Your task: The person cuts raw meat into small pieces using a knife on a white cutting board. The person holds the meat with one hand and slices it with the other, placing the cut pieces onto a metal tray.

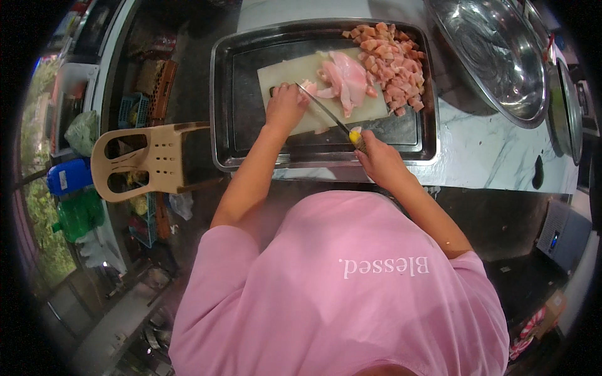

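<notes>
A pale cutting board [370, 108] lies inside a steel tray [222, 125] on the marble counter. Raw pink chicken pieces [346, 76] sit on the board, and a heap of diced meat [395, 59] fills the tray's far right corner. My left hand [285, 108] presses a small piece of chicken [308, 86] down at the board's left end. My right hand [376, 156] grips a knife by its yellow handle [356, 136]; the blade [320, 105] slants up-left to the piece under my left fingers.
A large steel bowl [495, 56] stands at the far right, with further round pans beyond it. A beige plastic chair back [147, 160] is to the left of the tray. Crates and bottles crowd the floor at left. My pink shirt fills the lower view.
</notes>
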Demonstrator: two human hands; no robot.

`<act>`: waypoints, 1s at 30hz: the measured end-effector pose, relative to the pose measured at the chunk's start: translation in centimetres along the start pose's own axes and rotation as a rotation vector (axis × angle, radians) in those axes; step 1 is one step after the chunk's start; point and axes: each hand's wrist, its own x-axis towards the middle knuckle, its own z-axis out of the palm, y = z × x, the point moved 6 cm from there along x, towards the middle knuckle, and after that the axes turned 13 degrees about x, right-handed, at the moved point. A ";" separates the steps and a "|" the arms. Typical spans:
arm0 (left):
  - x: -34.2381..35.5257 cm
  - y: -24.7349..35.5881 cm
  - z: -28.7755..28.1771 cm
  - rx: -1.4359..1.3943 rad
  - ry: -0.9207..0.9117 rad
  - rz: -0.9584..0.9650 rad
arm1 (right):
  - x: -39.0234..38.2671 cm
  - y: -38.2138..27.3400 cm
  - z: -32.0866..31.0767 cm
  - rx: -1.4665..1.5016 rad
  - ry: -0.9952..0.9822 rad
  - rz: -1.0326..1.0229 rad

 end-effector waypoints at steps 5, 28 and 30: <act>-0.4 -0.1 0.2 -0.036 0.095 0.031 | 1.0 -0.1 0.7 -0.109 -0.100 0.057; 0.2 -0.5 0.4 -0.162 0.185 -0.029 | 3.2 -0.3 -0.9 -0.069 -0.021 -0.014; 0.0 -0.5 -0.3 -0.130 0.059 -0.063 | 2.2 -1.3 -1.0 -0.113 -0.073 0.027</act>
